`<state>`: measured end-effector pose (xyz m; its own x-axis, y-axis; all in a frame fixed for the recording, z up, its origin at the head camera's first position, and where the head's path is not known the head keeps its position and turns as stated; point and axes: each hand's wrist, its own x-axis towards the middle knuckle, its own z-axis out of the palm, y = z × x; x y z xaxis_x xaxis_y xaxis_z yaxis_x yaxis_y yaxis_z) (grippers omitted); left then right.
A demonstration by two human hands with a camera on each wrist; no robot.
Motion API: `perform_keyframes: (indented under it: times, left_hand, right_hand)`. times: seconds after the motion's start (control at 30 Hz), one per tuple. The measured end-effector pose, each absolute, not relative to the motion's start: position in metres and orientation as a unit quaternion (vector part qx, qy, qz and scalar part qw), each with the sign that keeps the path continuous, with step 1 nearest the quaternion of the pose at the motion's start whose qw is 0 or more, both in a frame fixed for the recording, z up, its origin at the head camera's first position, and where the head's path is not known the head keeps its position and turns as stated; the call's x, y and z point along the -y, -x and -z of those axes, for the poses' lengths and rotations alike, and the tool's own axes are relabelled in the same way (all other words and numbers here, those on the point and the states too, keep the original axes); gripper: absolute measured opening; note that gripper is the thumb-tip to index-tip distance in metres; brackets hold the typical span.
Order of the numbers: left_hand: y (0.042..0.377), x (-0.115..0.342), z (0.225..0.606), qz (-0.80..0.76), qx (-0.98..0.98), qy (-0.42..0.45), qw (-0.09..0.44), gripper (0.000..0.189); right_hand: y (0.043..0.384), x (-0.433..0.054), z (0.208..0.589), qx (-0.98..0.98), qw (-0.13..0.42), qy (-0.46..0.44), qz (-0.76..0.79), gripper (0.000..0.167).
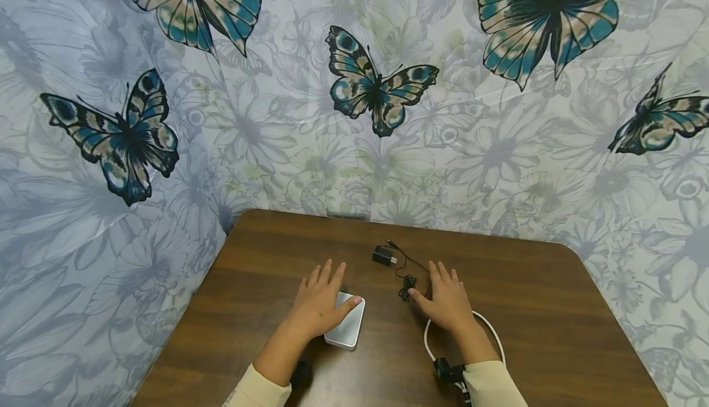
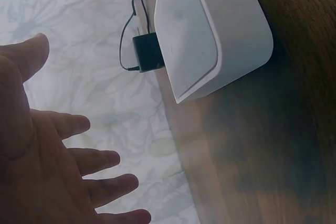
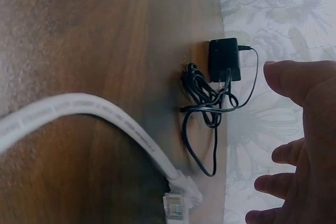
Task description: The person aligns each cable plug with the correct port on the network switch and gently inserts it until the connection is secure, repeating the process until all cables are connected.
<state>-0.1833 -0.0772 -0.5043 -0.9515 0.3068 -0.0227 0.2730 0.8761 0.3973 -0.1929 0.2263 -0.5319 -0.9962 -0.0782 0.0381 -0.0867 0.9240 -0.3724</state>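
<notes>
My left hand (image 1: 317,310) is held over the table with fingers straight and spread, holding nothing; in the head view its thumb overlaps a small white box (image 1: 346,329) with rounded corners. The left wrist view shows the box (image 2: 239,30) standing apart from the open palm. My right hand (image 1: 447,303), fingers also extended, holds nothing. Below it lies a white Ethernet cable (image 1: 493,328), partly hidden by the hand and forearm; its clear plug (image 3: 176,208) shows in the right wrist view. Beyond the right thumb is a bundled black cord (image 1: 408,287) with a black power adapter (image 1: 382,255).
Everything lies on a brown wooden table (image 1: 288,241) with rounded far corners. A pale cloth (image 1: 266,167) printed with flowers and butterflies hangs behind and beside it. A black strap (image 1: 445,370) sits at the right wrist.
</notes>
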Motion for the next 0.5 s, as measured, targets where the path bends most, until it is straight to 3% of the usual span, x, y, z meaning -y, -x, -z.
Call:
perform_keyframes:
  times: [0.5]
  left_hand:
    - [0.185, 0.076, 0.517, -0.220, -0.963, -0.143, 0.059, 0.083]
  right_hand:
    - [0.196, -0.222, 0.548, 0.978, 0.003, -0.041, -0.206, 0.089]
